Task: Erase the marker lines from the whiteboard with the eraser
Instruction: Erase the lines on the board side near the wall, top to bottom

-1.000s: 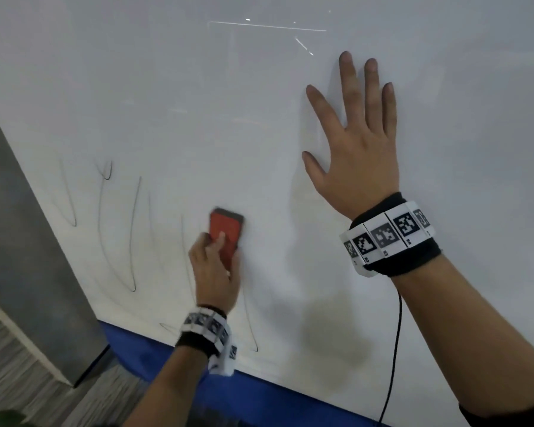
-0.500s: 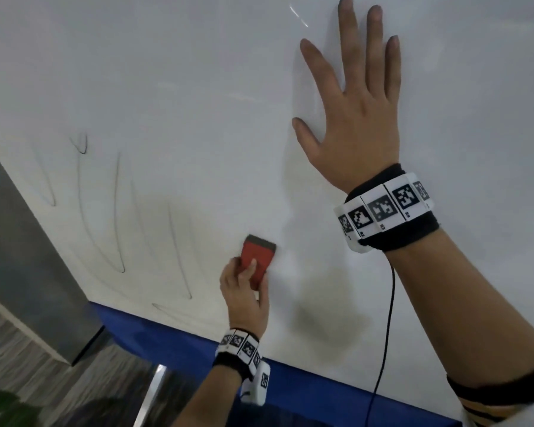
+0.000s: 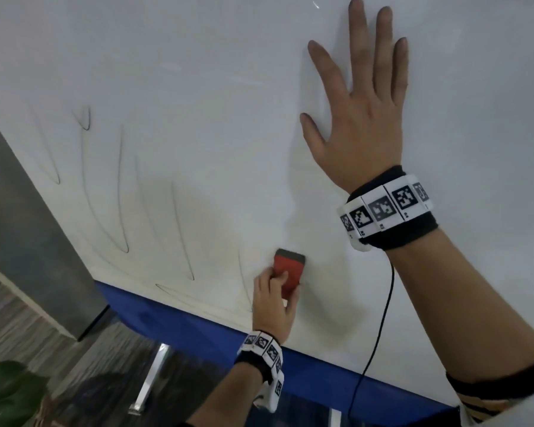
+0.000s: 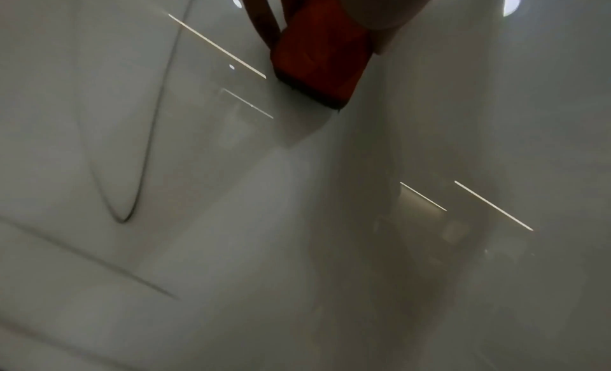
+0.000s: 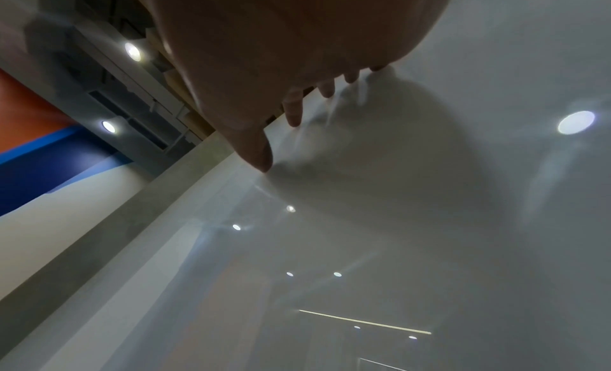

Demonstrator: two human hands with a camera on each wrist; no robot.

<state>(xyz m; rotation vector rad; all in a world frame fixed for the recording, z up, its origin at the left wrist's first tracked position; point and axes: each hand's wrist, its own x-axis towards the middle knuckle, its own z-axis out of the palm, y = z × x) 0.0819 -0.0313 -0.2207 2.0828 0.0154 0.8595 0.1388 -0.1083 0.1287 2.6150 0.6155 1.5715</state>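
The whiteboard [image 3: 213, 72] fills the head view, with several thin dark marker lines [image 3: 121, 195] curving down its lower left part. My left hand [image 3: 275, 300] grips the red eraser [image 3: 289, 274] and presses it flat on the board near the bottom edge, just right of the lines. In the left wrist view the eraser [image 4: 320, 63] lies against the board [image 4: 330, 220] beside a looping marker line [image 4: 145, 146]. My right hand [image 3: 361, 118] lies flat on the board higher up with straight, spread fingers; its fingers [image 5: 294, 112] touch the board [image 5: 396, 220].
A blue strip [image 3: 198, 331] runs under the board's lower edge. A grey panel [image 3: 28, 226] stands to the left, with striped flooring [image 3: 28, 322] and a green plant [image 3: 7, 392] below. A black cable [image 3: 379, 328] hangs from my right wrist across the board.
My left hand has slid the eraser down and to the right, from among the lines to the board's lower edge. The line under its path has faded. The right hand stays flat.
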